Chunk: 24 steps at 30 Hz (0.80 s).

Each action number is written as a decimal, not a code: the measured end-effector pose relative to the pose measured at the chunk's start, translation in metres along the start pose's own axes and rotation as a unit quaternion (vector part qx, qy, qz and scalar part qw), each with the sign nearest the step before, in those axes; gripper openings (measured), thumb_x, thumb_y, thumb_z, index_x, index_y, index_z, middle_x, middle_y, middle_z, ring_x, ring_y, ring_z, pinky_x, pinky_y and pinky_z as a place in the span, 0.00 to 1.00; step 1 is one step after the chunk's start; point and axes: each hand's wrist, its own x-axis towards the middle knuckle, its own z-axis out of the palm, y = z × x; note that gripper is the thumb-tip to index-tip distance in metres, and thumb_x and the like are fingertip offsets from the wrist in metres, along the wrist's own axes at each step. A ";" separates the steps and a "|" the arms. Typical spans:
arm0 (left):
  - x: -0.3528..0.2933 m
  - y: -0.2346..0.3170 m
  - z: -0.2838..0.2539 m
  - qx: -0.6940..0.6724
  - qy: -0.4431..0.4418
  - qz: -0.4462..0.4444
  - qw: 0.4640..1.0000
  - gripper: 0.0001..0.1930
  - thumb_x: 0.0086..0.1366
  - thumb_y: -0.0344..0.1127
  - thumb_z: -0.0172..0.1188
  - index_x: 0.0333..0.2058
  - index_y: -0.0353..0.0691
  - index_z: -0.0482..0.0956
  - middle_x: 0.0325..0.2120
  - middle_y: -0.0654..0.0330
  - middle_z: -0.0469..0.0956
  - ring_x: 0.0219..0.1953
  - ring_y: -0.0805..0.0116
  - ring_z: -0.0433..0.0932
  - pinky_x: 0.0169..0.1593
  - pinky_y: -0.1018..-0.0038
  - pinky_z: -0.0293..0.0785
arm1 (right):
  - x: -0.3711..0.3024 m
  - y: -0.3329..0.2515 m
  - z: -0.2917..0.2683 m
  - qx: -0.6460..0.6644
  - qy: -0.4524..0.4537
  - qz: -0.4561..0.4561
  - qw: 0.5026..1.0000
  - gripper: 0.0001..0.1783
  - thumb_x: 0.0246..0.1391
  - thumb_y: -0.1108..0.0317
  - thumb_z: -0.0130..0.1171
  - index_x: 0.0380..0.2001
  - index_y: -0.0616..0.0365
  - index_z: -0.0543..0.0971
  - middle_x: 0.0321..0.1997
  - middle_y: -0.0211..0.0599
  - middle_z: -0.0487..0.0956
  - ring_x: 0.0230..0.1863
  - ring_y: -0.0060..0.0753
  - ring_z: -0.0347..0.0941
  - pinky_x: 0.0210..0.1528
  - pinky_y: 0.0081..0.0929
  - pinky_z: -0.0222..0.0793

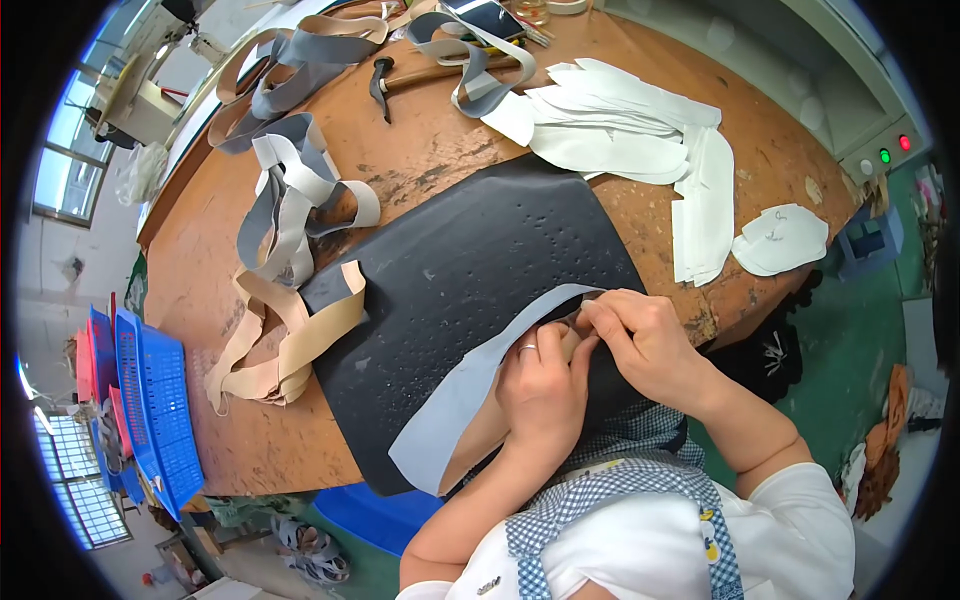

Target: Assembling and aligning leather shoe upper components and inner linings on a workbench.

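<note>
A long curved strip of leather (455, 405), blue-grey on one face and tan on the other, lies bent along the near edge of a black mat (450, 250). My left hand (545, 385), a ring on one finger, is closed on the strip near its right end. Just right of it, my right hand (640, 335) pinches the strip's end with thumb and fingers. The fingertips of both hands nearly meet there, and the edge between them is partly hidden. On the mat's left side lies a folded tan strip (335, 325).
Grey and white looped strips (290, 200) lie on the wooden table (420, 145) at left. A hammer (400, 82) rests at the back. White cut pieces (610, 120) are stacked at the far right. A blue plastic basket (155, 400) stands beyond the left edge.
</note>
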 end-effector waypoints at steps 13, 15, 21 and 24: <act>-0.030 -0.022 -0.063 -0.197 -0.017 -0.212 0.957 0.08 0.69 0.28 0.56 0.31 0.32 0.69 0.35 0.48 0.84 0.30 0.69 0.79 0.35 0.71 0.75 | -0.006 -0.012 0.039 -0.355 -0.006 -0.207 0.912 0.13 0.39 0.73 0.62 0.32 0.64 0.77 0.35 0.41 0.76 0.39 0.41 0.71 0.41 0.34 0.69; -0.028 -0.017 -0.064 -0.202 -0.024 -0.212 0.956 0.09 0.70 0.28 0.55 0.30 0.32 0.69 0.34 0.50 0.84 0.32 0.73 0.77 0.38 0.74 0.73 | -0.005 -0.008 0.043 -0.343 -0.023 -0.256 0.903 0.14 0.37 0.73 0.61 0.32 0.65 0.78 0.38 0.43 0.76 0.41 0.42 0.72 0.42 0.33 0.69; -0.022 -0.027 -0.064 -0.231 -0.110 0.001 0.967 0.10 0.63 0.27 0.62 0.42 0.29 0.76 0.48 0.45 0.80 0.44 0.52 0.82 0.48 0.64 0.77 | -0.015 -0.006 0.031 -0.370 0.012 -0.180 0.911 0.21 0.40 0.70 0.64 0.42 0.64 0.79 0.47 0.43 0.77 0.50 0.45 0.71 0.51 0.40 0.66; -0.024 -0.023 -0.063 -0.161 -0.145 0.024 0.976 0.16 0.61 0.27 0.64 0.47 0.29 0.78 0.52 0.45 0.76 0.51 0.45 0.77 0.54 0.59 0.74 | -0.018 -0.012 0.021 -0.317 0.014 -0.144 0.937 0.22 0.41 0.70 0.68 0.44 0.61 0.80 0.47 0.42 0.77 0.50 0.46 0.71 0.53 0.42 0.63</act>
